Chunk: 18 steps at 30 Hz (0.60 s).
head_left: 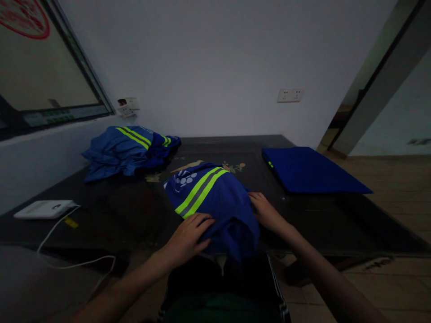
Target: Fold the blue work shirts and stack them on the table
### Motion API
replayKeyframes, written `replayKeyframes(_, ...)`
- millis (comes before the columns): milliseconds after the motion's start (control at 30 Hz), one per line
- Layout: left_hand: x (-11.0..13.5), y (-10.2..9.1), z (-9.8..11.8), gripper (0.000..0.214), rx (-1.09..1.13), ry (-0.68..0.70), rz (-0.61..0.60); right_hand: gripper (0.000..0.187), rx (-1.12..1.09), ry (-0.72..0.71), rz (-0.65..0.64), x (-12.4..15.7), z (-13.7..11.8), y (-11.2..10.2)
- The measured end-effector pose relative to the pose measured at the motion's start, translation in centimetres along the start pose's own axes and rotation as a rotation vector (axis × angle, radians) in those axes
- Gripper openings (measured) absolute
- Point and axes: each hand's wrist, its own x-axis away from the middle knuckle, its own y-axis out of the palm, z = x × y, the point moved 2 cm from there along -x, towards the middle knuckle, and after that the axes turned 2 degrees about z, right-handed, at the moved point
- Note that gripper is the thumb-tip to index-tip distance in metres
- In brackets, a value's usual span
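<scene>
A crumpled blue garment [232, 197] with a yellow-green and grey reflective band and a white print lies at the table's near edge. Part of it hangs down over that edge toward my lap. My left hand [188, 235] rests on its near left side, fingers laid over the cloth and thumb apart. At the garment's right edge, my right hand [264, 211] has its fingers closed on the cloth; the fingertips are partly hidden by the fabric.
A heap of blue garments [117, 150] with similar bands lies at the back left. A flat folded blue garment [310, 170] sits on the right of the dark table [134, 220]. At left is a white device [43, 209] with a white cable [77, 267]. Wall sockets [290, 95] are behind.
</scene>
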Motion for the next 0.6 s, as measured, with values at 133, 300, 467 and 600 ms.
replayKeyframes(133,-1.2,-2.2,-2.0,0.025,0.263,-0.146,0.116,0.035,0.148,0.004,-0.064,-0.4,-1.0,-0.4)
replayKeyframes(300,-1.9,-6.1,-4.1,0.034,0.677,-0.441,0.384,0.016,0.135,0.002,-0.004,1.0,0.0,-1.4)
replayKeyframes(467,-2.3,-7.8,-4.8,0.047,0.980,-0.496,0.647,0.017,0.082,0.041,0.109,3.3,2.6,-3.6)
replayKeyframes(600,-2.8,-6.9,-5.3,0.045,0.951,-0.500,0.694,0.038,-0.088,0.000,0.241,3.4,0.0,-6.0)
